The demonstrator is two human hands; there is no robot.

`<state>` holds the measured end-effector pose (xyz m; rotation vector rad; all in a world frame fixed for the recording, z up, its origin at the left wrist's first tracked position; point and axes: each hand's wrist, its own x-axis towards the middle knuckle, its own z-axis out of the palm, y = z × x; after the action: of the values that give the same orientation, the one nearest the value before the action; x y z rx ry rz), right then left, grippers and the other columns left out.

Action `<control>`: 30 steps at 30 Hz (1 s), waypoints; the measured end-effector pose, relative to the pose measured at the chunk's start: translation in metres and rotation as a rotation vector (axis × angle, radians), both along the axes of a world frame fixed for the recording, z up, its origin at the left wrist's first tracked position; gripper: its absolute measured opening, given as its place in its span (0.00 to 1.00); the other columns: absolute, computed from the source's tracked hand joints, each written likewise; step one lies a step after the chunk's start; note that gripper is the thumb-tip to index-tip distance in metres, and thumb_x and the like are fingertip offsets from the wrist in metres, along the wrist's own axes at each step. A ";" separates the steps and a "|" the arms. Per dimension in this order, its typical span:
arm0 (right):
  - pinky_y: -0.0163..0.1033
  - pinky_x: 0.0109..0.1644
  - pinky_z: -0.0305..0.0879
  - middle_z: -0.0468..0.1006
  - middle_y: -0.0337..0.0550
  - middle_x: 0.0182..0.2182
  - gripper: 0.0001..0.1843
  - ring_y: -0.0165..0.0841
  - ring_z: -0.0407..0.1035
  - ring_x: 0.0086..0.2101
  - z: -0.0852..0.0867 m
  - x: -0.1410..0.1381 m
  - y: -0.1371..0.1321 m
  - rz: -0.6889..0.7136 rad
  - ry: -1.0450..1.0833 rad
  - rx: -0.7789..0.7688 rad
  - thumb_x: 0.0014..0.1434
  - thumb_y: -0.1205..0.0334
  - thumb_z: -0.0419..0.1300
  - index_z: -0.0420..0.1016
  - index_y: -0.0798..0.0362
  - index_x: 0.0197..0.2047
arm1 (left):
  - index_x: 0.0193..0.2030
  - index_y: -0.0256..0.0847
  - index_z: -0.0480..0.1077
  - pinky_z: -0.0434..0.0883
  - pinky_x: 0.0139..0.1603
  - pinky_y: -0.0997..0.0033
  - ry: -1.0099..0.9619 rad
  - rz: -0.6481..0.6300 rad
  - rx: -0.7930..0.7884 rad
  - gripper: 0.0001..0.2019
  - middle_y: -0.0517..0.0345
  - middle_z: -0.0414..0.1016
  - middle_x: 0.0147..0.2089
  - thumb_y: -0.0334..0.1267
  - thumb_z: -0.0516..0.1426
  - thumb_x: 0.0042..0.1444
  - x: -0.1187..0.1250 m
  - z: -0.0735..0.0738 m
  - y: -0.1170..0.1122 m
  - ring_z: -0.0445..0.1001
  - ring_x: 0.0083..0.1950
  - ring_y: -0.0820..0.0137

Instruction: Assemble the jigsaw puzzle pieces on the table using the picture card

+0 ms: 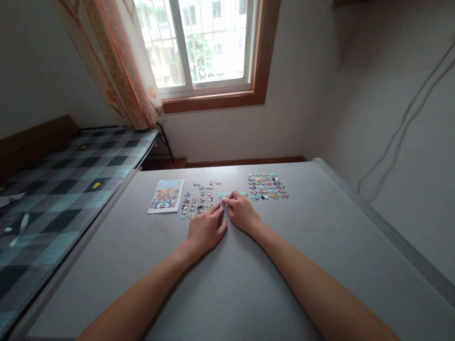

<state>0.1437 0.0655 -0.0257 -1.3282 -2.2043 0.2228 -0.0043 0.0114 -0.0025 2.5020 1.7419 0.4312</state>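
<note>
Here, we see our left hand and our right hand close together on the grey table, before a light-blue puzzle row, partly hidden. We cannot tell whether either grip holds a piece. Loose jigsaw pieces lie at both sides, and the printed picture sheet lies farther left.

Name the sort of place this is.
Probably a bedroom in a home: a bed stands left of the table, and a patterned curtain hangs by the window.
</note>
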 end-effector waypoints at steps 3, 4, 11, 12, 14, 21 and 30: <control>0.34 0.46 0.60 0.70 0.45 0.37 0.17 0.32 0.65 0.37 0.000 0.000 0.000 -0.018 -0.002 -0.004 0.59 0.70 0.49 0.75 0.52 0.45 | 0.57 0.51 0.64 0.70 0.46 0.65 -0.001 0.002 0.005 0.20 0.62 0.61 0.64 0.45 0.48 0.59 0.000 -0.001 0.000 0.74 0.46 0.64; 0.35 0.47 0.60 0.70 0.46 0.37 0.18 0.32 0.65 0.38 0.000 0.000 -0.001 -0.021 -0.006 -0.003 0.59 0.71 0.49 0.74 0.52 0.47 | 0.57 0.51 0.65 0.70 0.46 0.65 -0.001 0.002 0.008 0.19 0.62 0.62 0.63 0.45 0.48 0.59 0.000 -0.001 0.000 0.74 0.46 0.64; 0.38 0.49 0.57 0.71 0.47 0.40 0.20 0.35 0.64 0.42 0.008 0.000 0.001 -0.005 -0.079 0.013 0.59 0.71 0.49 0.72 0.51 0.51 | 0.55 0.48 0.66 0.70 0.45 0.67 0.006 0.000 0.027 0.18 0.60 0.63 0.63 0.44 0.49 0.59 0.000 -0.003 0.001 0.75 0.45 0.65; 0.38 0.49 0.57 0.70 0.47 0.41 0.20 0.35 0.63 0.42 0.010 0.000 0.003 -0.003 -0.095 0.014 0.59 0.70 0.49 0.72 0.51 0.51 | 0.55 0.48 0.66 0.70 0.44 0.67 0.008 -0.002 0.029 0.18 0.60 0.63 0.63 0.44 0.49 0.59 0.000 -0.004 0.001 0.75 0.45 0.65; 0.39 0.49 0.56 0.70 0.47 0.43 0.21 0.36 0.63 0.43 0.014 -0.001 0.010 -0.006 -0.134 0.006 0.58 0.71 0.50 0.71 0.49 0.52 | 0.54 0.48 0.66 0.70 0.44 0.67 0.006 -0.006 0.030 0.18 0.60 0.63 0.62 0.44 0.49 0.59 0.000 -0.004 0.002 0.74 0.45 0.65; 0.40 0.46 0.55 0.69 0.49 0.45 0.25 0.39 0.61 0.44 0.028 -0.007 0.043 0.033 -0.312 -0.018 0.57 0.73 0.50 0.70 0.47 0.55 | 0.54 0.47 0.67 0.70 0.45 0.68 -0.004 -0.011 0.021 0.17 0.58 0.65 0.61 0.44 0.48 0.59 0.000 -0.002 0.001 0.74 0.46 0.66; 0.42 0.46 0.55 0.68 0.51 0.47 0.26 0.43 0.59 0.45 0.039 -0.021 0.060 0.105 -0.487 -0.030 0.57 0.67 0.54 0.67 0.41 0.58 | 0.54 0.46 0.66 0.70 0.44 0.69 0.008 -0.011 0.026 0.18 0.58 0.65 0.61 0.43 0.48 0.59 0.001 -0.002 0.000 0.74 0.46 0.67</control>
<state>0.1229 0.1260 0.0130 -1.3949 -2.6852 -0.0374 -0.0037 0.0118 -0.0041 2.5331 1.7354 0.4471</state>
